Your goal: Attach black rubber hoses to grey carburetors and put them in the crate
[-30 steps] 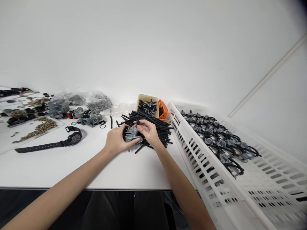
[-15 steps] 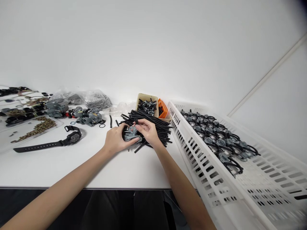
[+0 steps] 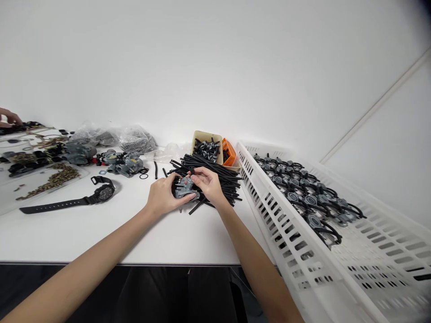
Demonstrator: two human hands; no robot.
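The left hand (image 3: 163, 196) is clamped around a grey metal part (image 3: 184, 188), thumb along its near side and fingers behind, while the right hand (image 3: 209, 186) pinches a short black piece (image 3: 191, 171) at the part's top; whether that piece is seated on the metal or only touching it, the fingers hide. The part is held over the counter (image 3: 168, 242), at the front left edge of a pile of black tubes (image 3: 229, 179). Over the last second both hands have barely shifted and the grip has not been released, so work on this one part appears to be still in progress. To the left lies a black watch (image 3: 106, 193); to the right stands a white slotted crate (image 3: 296, 222) with rows of similar grey units (image 3: 311, 200) bearing black loops. Farther back, more metal bodies (image 3: 124, 163) sit left of the tubes, and a cream bin (image 3: 193, 148) stands beside an orange basket (image 3: 229, 146). The clearest change is at the far left: another person's hand (image 3: 10, 117) has come into view over dark pieces, well apart from the held part, so it seems not to affect this work.
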